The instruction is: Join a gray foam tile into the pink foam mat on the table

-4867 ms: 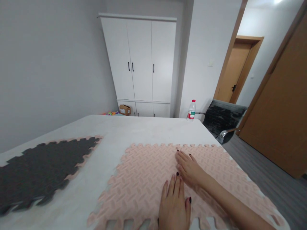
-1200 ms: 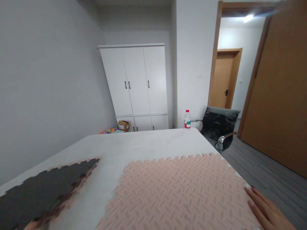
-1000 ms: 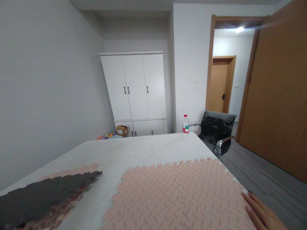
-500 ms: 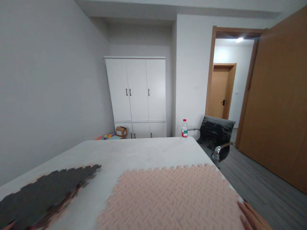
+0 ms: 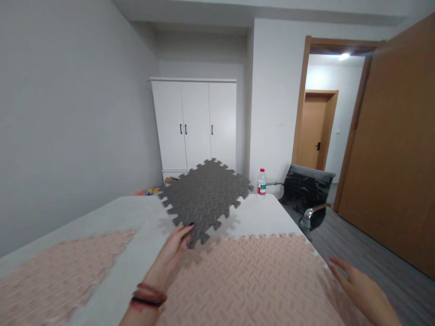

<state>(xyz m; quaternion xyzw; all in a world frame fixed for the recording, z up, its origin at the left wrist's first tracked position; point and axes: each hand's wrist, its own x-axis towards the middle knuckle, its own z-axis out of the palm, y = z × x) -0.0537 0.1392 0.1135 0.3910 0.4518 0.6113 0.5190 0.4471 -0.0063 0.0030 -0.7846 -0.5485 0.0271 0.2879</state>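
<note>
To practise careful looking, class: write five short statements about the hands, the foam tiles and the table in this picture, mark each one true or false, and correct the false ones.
1. The left hand holds a grey foam tile by its near edge. True.
2. The grey foam tile lies flat on the table. False: it is lifted above the table, tilted.
3. The right hand grips a pink tile. False: it is open, fingers spread, at the right edge of the pink mat, gripping nothing.
4. A water bottle with a red cap stands at the table's far corner. True.
5. The cabinet doors stand open. False: they are closed.
</note>
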